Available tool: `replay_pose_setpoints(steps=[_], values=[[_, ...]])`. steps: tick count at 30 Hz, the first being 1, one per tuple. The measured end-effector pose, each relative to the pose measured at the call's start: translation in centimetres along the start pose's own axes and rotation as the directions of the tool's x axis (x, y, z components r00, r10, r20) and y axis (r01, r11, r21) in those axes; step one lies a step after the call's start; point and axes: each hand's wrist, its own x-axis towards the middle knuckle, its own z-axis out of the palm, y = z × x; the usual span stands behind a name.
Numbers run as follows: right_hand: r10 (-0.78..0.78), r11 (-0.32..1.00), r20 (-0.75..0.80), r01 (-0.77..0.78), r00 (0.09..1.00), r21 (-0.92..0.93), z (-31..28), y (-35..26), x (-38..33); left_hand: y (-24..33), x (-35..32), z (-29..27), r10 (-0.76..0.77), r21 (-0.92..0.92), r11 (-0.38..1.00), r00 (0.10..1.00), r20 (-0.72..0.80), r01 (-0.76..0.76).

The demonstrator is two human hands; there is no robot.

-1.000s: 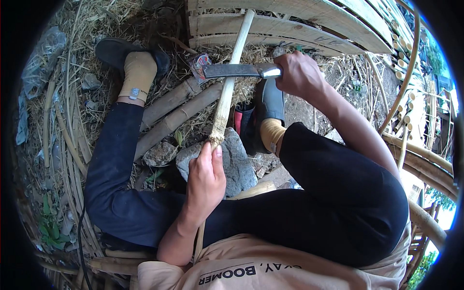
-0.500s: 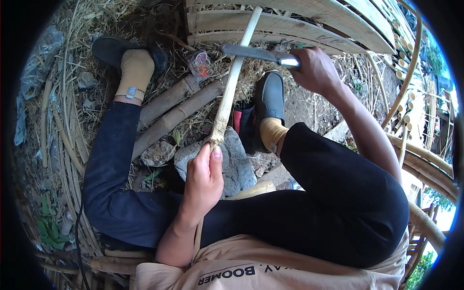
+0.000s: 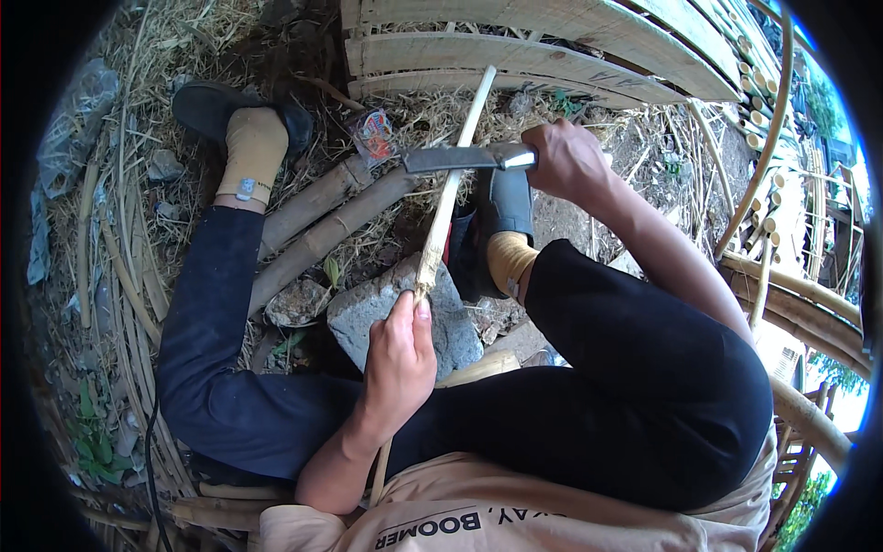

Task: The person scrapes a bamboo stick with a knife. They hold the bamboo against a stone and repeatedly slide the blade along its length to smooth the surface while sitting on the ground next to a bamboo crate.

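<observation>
A pale bamboo strip [image 3: 446,204] slants up and away from my lap. My left hand [image 3: 401,354] is closed round it just below a rough node, thumb on top, and its near end runs under my forearm. In my right hand [image 3: 570,161] is the handle of a machete [image 3: 451,158] with a broad, dark, worn blade. The blade lies across the strip, about midway along the part beyond my left hand, with its tip pointing left. My right fingers are wrapped tight round the handle, which they mostly hide.
A grey stone block [image 3: 368,317] sits beneath the strip. Two bamboo poles [image 3: 322,235] lie on the straw to the left, near a crumpled wrapper [image 3: 374,138]. A slatted wooden crate [image 3: 515,64] stands ahead; stacked bamboo [image 3: 763,198] is at the right. My shoes [image 3: 509,198] flank the work.
The machete has moved nearer to me along the strip, and slightly left. The strip's far end has dropped lower, away from the crate's top slats. My left hand has shifted slightly right and nearer.
</observation>
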Motion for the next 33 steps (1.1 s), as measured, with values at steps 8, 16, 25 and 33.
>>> replay_pose_setpoints(steps=[8,16,25,33], values=[[-0.035,0.993,-0.14,0.05,0.99,0.104,-0.9,1.3,-0.1,1.4,-0.4,-1.4,-0.061,-0.118,0.99,0.995,0.082,0.071],[0.009,0.99,-0.172,0.016,0.985,0.14,-3.0,2.7,0.2,4.2,-1.1,-1.9,-0.042,-0.228,0.972,0.995,0.087,0.061],[0.075,0.991,-0.234,-0.048,0.969,0.123,-3.9,4.3,1.4,4.1,-1.5,-1.8,-0.049,-0.165,0.984,0.994,0.093,0.063],[-0.024,0.952,-0.161,0.072,0.987,0.298,-4.3,-0.9,-0.1,2.9,-0.1,-2.5,-0.074,-0.073,0.995,0.997,-0.008,0.073]])
